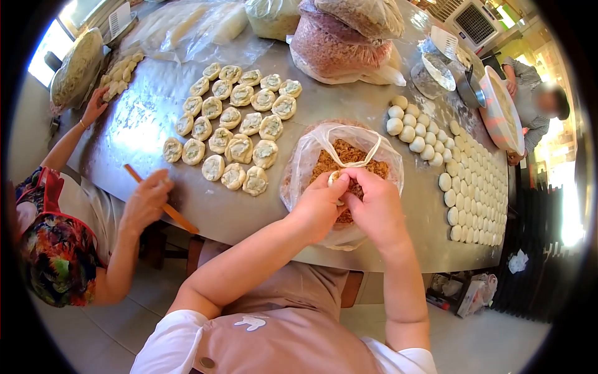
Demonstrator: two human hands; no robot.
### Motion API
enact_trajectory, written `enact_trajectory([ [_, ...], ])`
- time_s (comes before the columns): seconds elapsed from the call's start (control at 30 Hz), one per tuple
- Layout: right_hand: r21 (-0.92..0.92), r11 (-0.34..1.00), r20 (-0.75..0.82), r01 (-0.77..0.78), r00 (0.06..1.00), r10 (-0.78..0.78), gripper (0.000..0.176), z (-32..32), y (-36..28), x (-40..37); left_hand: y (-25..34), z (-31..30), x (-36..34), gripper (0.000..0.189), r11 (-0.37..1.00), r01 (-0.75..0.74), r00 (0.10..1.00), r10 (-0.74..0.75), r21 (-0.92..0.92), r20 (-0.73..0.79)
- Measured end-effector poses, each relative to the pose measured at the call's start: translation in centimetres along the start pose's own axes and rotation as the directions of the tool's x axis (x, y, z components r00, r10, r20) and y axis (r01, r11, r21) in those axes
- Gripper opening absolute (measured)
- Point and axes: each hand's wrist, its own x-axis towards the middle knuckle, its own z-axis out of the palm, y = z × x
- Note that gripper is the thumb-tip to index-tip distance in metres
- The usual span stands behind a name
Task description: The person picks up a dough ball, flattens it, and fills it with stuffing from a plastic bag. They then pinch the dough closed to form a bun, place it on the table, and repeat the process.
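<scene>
My left hand (316, 204) and my right hand (377, 201) meet over an open plastic bag (293, 181) of reddish-brown crumbly filling (325, 163). Between their fingers is a small piece of pale dough (334, 179), mostly hidden by the thumbs and fingertips. Both hands are closed on it. Left of the bag, several flattened dough rounds topped with a pale green-flecked filling (240, 149) lie in rows. On the right sit many smooth white dough balls (430, 134) and flatter dough pieces (470, 193).
A co-worker's hand (148, 193) at left is by an orange-brown stick (179, 218); their other hand (94, 107) touches dough pieces (120, 75). Large filled bags (336, 53) stand at the back. Another person (541, 109) is beside a pink basin (500, 112) at right.
</scene>
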Motion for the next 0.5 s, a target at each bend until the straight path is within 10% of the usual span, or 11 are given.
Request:
enact_trajectory([
  [0.17,0.146,0.984,0.056,-0.106,0.994,0.099,0.027,-0.8,0.2,-0.4,0.1,0.0,-0.3,0.026,0.990,-0.083,0.996,0.086,0.118,-0.027],
  [0.27,-0.050,0.993,-0.002,-0.103,0.995,0.103,0.027,-1.0,2.0,-0.4,-0.6,-2.0,0.4,0.024,0.171,-0.476,0.738,0.611,0.863,0.286],
  [0.37,-0.205,0.979,-0.087,-0.009,0.996,-0.009,0.028,-0.9,2.1,-0.9,0.2,-1.3,-0.5,0.025,-0.072,-0.401,0.712,0.603,0.913,0.360],
  [0.5,-0.079,0.994,-0.044,-0.075,0.996,0.071,0.039,-1.1,2.6,-1.5,0.5,-1.9,0.5,0.028,0.871,-0.210,0.978,0.191,0.445,0.088],
])
